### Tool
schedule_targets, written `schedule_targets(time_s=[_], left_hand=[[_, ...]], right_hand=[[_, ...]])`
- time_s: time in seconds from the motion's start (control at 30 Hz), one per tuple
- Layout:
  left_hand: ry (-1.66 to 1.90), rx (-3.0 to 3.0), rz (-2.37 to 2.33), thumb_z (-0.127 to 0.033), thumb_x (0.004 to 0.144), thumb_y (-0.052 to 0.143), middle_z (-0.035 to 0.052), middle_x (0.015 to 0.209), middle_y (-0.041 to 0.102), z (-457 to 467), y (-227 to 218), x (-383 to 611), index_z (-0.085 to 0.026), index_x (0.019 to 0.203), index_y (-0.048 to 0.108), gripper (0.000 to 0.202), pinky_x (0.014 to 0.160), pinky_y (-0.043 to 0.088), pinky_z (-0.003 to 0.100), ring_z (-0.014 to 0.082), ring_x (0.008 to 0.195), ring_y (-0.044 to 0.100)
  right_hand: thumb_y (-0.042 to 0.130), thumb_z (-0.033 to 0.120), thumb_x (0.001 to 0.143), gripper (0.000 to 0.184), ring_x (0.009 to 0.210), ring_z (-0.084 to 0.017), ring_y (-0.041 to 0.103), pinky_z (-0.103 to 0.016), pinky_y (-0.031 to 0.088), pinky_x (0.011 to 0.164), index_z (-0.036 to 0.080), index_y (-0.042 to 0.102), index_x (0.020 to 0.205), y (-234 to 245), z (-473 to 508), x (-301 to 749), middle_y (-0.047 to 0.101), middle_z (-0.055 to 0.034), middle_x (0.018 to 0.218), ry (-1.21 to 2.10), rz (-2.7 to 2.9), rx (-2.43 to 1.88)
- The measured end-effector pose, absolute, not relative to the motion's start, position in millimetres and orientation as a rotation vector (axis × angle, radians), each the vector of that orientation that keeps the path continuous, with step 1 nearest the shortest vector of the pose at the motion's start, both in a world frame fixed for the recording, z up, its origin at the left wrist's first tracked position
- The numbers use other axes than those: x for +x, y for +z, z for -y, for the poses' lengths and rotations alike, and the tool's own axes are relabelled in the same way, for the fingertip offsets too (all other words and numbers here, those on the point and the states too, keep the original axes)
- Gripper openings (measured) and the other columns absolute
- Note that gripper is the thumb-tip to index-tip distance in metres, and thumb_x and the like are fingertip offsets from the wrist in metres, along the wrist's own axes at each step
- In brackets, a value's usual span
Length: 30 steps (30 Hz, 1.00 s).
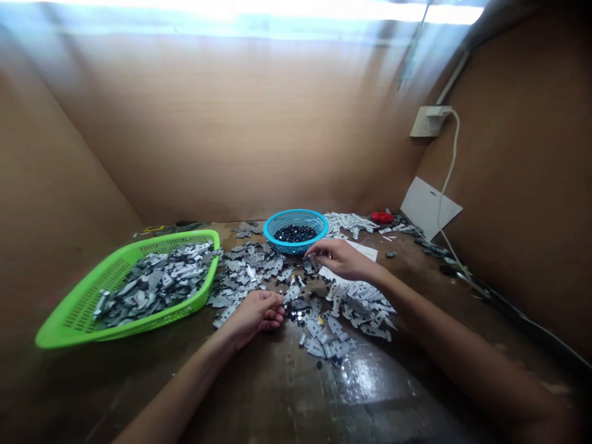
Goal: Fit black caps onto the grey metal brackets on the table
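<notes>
With the middle of the spread as the clock's centre and the back panel at twelve, a green basket (215, 271) sits at nine o'clock, heaped with flat grey pieces mixed with darker bits. At twelve stands a round blue basket (296, 213), holding a layer of small, shiny black parts.

Loose grey pieces (252, 262) cover the tabletop (259, 394) at ten o'clock, reaching the green basket's edge, with a smaller cluster at five. White pieces (356, 299) lie piled at three, partly behind the right forearm, and more sit at one. A red object (382, 217) and a white card (430, 206) with a cable across it are at two.

The pieces being handled lie at the centre between the hands: narrow, flat, grey and stepped in outline, among small round black discs (298, 316). The left hand (259, 314), at eight, has curled fingers beside the discs; the right hand (340, 258), at two, brings thumb and fingertips close together just short of the blue basket. Whether either grip is clamped on a piece, I cannot tell.
</notes>
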<state>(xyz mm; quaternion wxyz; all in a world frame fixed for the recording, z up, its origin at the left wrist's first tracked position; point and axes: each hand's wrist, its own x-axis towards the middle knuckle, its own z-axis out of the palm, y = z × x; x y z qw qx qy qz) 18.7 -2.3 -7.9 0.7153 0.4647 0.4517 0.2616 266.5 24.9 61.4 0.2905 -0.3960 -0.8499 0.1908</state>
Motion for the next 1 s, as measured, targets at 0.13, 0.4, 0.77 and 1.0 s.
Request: schedule_targets(time_s=[0.13, 0.4, 0.77, 1.0], left_hand=[[0.574, 1.027, -0.995, -0.037, 0.071, 0.063, 0.0031, 0.069, 0.059, 2, -8, 18, -0.013, 0.076, 0.055, 0.026, 0.05, 0.044, 0.017, 0.0071, 0.054, 0.055], [0.542, 1.064, -0.994, -0.039, 0.07, 0.063, 0.0034, 0.07, 0.059, 4, -5, 19, -0.013, 0.077, 0.054, 0.028, 0.051, 0.044, 0.017, 0.0075, 0.055, 0.055], [0.519, 1.085, -1.016, -0.04, 0.066, 0.065, 0.0029, 0.066, 0.06, 8, 0, 21, -0.014, 0.074, 0.056, 0.03, 0.049, 0.043, 0.017, 0.0071, 0.052, 0.054], [0.628, 1.039, -1.11, -0.04, 0.064, 0.066, 0.0027, 0.068, 0.06, 1, -2, 16, -0.014, 0.075, 0.055, 0.031, 0.05, 0.044, 0.019, 0.0075, 0.052, 0.055]], right_hand=[[0.044, 0.014, 0.085, 0.025, 0.084, -0.014, 0.055, -0.027, 0.04, 0.076, 0.021, 0.061, 0.102, 51, -23, 260, 0.062, -0.0041, 0.096, 0.452, 2.378, -1.045], [0.055, 0.032, 0.08, 0.023, 0.08, -0.015, 0.056, -0.024, 0.041, 0.071, 0.019, 0.064, 0.097, 41, -23, 255, 0.065, -0.0035, 0.092, 0.64, 2.438, -1.019], [0.056, 0.03, 0.079, 0.02, 0.075, -0.013, 0.058, -0.021, 0.042, 0.066, 0.016, 0.066, 0.089, 36, -22, 250, 0.066, -0.0031, 0.084, 0.782, 2.455, -0.935], [0.057, 0.028, 0.078, 0.018, 0.069, -0.012, 0.058, -0.02, 0.039, 0.063, 0.018, 0.068, 0.088, 35, -28, 257, 0.067, -0.002, 0.08, 0.696, 2.473, -1.067]])
